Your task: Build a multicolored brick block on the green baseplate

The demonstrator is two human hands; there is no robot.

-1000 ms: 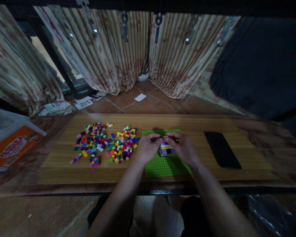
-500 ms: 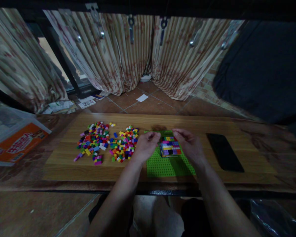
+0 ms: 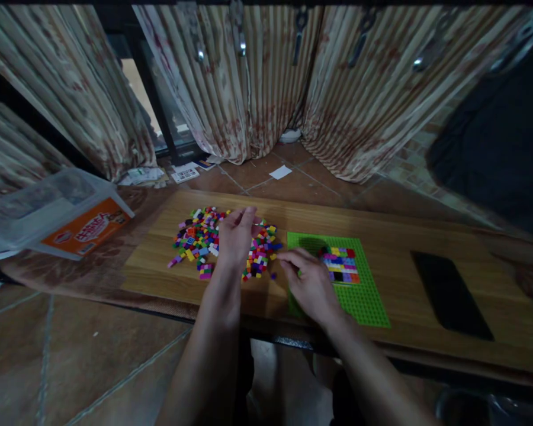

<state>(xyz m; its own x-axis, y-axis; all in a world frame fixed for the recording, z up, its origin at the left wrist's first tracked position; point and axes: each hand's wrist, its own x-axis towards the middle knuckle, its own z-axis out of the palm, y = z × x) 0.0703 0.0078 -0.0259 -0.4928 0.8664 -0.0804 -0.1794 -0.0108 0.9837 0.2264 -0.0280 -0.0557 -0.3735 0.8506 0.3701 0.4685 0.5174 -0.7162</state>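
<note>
My left hand (image 3: 236,236) hovers over the loose toy building bricks (image 3: 199,228), covering the gap between their two heaps. Its fingers are stretched out and apart, and I see nothing held in them. My right hand (image 3: 310,283) is over the left part of the green baseplate (image 3: 366,305), fingers curled and pinched toward the right-hand heap. A small yellow brick (image 3: 273,257) shows just by its fingertips; whatever the pinch holds is too small to make out. On the baseplate, right of this hand, sits a multicoloured block of joined bricks (image 3: 344,264).
A black phone-like slab (image 3: 450,296) lies on the wooden board (image 3: 395,236), right of the baseplate. To the left stands a clear plastic tub (image 3: 57,201) with an orange label. A small joined pink-and-green piece (image 3: 205,271) lies before the left heap.
Both hands have moved left from beside the joined block, the left over the brick heaps and the right to the baseplate's left side. The view has turned left. Some bricks now lie nearer the baseplate.
</note>
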